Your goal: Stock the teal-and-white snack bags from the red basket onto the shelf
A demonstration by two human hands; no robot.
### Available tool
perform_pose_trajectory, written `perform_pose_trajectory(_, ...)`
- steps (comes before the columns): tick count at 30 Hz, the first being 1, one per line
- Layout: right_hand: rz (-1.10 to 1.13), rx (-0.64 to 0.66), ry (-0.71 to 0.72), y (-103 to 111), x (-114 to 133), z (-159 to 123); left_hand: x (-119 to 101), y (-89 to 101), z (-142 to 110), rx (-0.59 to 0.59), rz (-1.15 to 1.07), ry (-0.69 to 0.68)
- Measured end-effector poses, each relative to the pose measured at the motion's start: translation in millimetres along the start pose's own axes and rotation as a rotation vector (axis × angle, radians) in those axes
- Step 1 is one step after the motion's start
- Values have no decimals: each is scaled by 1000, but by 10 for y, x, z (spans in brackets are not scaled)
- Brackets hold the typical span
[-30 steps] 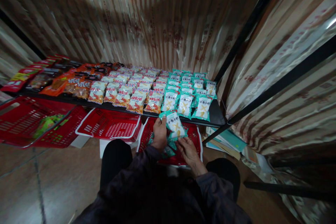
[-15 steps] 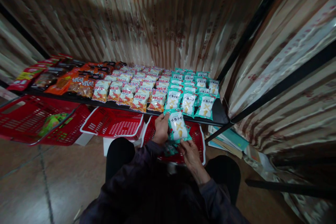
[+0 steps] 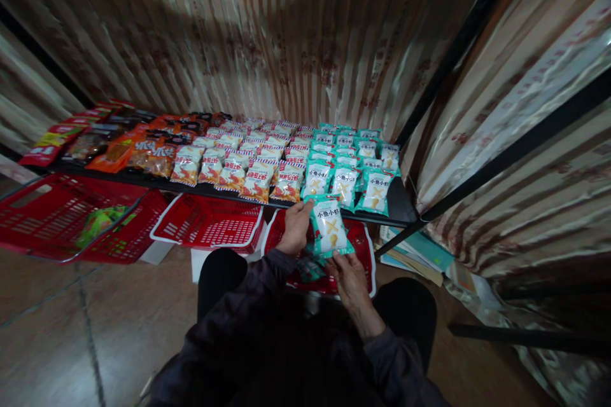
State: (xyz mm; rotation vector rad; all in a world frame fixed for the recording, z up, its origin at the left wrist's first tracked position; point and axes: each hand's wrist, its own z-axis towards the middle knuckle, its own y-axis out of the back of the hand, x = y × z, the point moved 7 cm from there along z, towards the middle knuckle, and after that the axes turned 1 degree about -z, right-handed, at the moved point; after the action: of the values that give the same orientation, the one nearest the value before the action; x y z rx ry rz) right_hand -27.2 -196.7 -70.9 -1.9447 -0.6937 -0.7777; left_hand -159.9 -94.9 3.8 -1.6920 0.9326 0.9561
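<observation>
Between my hands is a teal and white snack bag (image 3: 330, 226), its printed face turned up. My left hand (image 3: 296, 227) pinches its upper left corner, and my right hand (image 3: 350, 275) grips its bottom edge. Below the bag, a red basket (image 3: 369, 254) with a white rim holds more teal packets (image 3: 311, 268), partly hidden by my hands. Just beyond, rows of matching teal snack bags (image 3: 344, 184) lie on the black shelf (image 3: 401, 205). Left of them are white and orange snack bags (image 3: 258, 179).
Orange and black packets (image 3: 153, 156) and red packets (image 3: 52, 143) fill the shelf's left part. Two more red baskets, one in the middle (image 3: 210, 222) and one at left (image 3: 48, 216), stand below. A black post (image 3: 477, 159) slants at right, above stacked cartons (image 3: 420, 248).
The held bag has shifted slightly to the right and up, with both hands still on it. The whole view has moved a little.
</observation>
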Motion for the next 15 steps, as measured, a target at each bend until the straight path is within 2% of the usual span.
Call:
perform_pose_trajectory(7, 72, -42, 56, -24, -28, -14, -18, -9, -51, -42, 12, -38)
perform_pose_trajectory(12, 60, 75, -75, -102, -118, -34, -5, -1, -64, -76, -36, -48)
perform_pose_trajectory(15, 55, 71, -95, -123, -138, -38, -13, -3, -68, -74, -52, -58)
